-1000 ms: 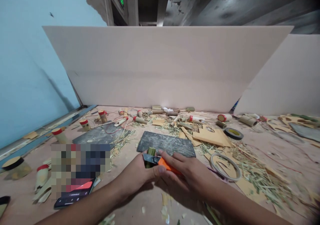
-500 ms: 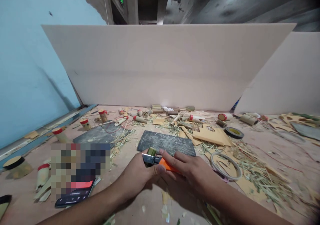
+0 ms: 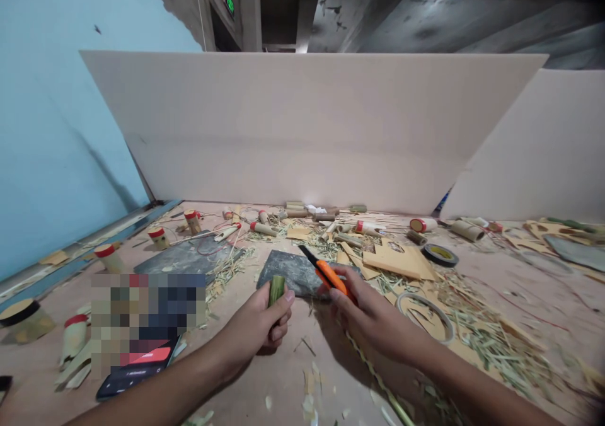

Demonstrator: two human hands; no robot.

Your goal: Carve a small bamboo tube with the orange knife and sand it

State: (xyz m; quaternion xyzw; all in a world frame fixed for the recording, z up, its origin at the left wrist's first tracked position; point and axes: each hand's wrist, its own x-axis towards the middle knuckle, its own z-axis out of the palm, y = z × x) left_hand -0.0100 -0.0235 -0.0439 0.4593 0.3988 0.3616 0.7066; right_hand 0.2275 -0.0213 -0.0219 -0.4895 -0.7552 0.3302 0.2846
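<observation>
My left hand [image 3: 265,322] is closed round a short green piece of bamboo [image 3: 277,289], its upper end standing out above the thumb. In my right hand [image 3: 359,303] is an orange utility knife [image 3: 331,277], its dark blade end pointing up and to the left. The two hands are apart, and the knife does not touch the bamboo. Behind them a dark scuffed slab [image 3: 288,268] lies on the table. Below my right hand a thin greenish stick [image 3: 378,379] runs toward the near edge.
Bamboo shavings [image 3: 501,338], a ring of pale tape [image 3: 447,322], a black tape roll [image 3: 440,254] and cardboard pieces [image 3: 401,259] lie to the right. At left are a phone [image 3: 137,369] and red-topped bamboo tubes [image 3: 111,257]. A pale board [image 3: 307,130] stands across the back.
My hands have moved apart. The knife, earlier held against the bamboo between both hands, has come away to the right with its blade end up. The bamboo now stands more upright in my left hand.
</observation>
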